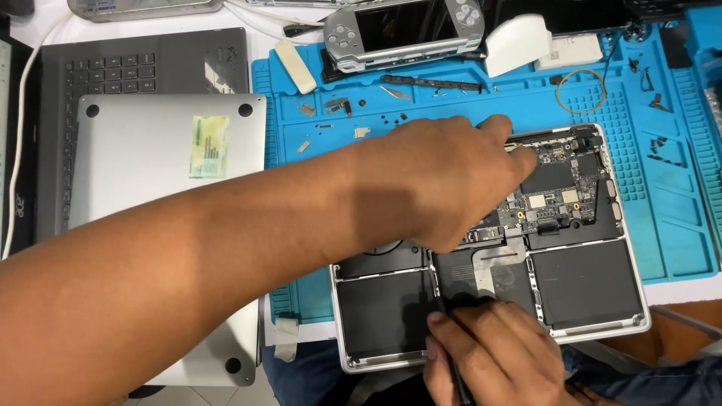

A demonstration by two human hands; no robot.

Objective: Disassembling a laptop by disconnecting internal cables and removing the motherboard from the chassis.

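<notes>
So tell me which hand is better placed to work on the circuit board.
Probably the left hand: its fingertips already rest on the circuit board in the open laptop. The right hand sits at the near edge, holding a dark tool.

opened silver laptop [594, 301], circuit board [560, 188] exposed, on blue mat [677, 225]

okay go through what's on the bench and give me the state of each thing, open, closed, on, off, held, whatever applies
Opened laptop: back cover off, board and black battery cells exposed.
Silver bottom cover: removed, lying on the grey laptop.
Grey laptop: lid open, keyboard showing.
Handheld game console: screen dark.
Left hand: reaching over the circuit board, fingertips down on it.
Right hand: shut on a thin dark tool.
Rubber band: loose on the blue mat.
</notes>
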